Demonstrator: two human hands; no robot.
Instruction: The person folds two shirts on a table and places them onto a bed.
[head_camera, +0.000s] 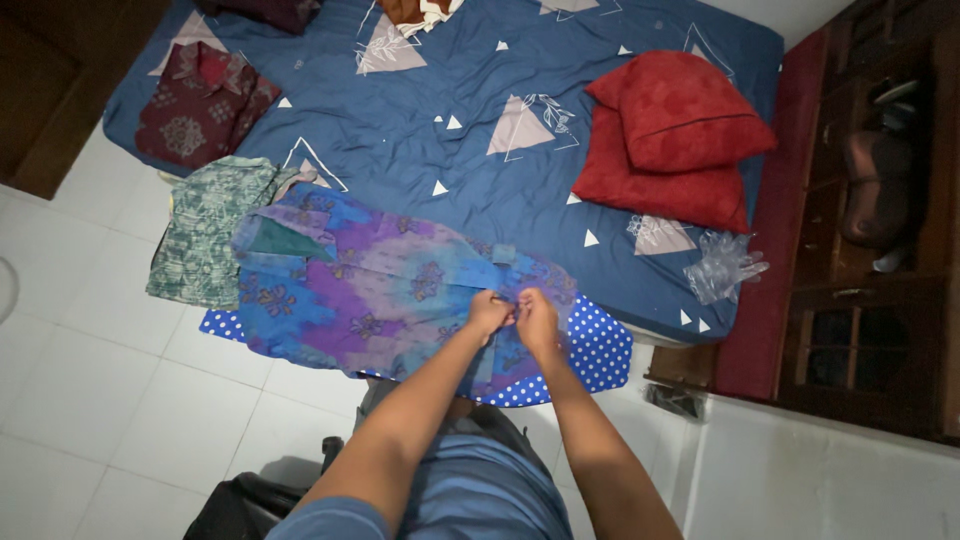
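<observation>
A blue and purple floral batik shirt lies spread flat on a blue board with white dots in front of me. My left hand and my right hand meet at the shirt's front edge near its right end. Both pinch the cloth there, fingertips almost touching each other. What lies between the fingers is too small to make out.
A mattress with a blue triangle-patterned sheet lies beyond the board. On it are two red pillows, a dark red patterned shirt, a green patterned shirt and a clear plastic bag. A dark wooden cabinet stands at right. White floor tiles lie at left.
</observation>
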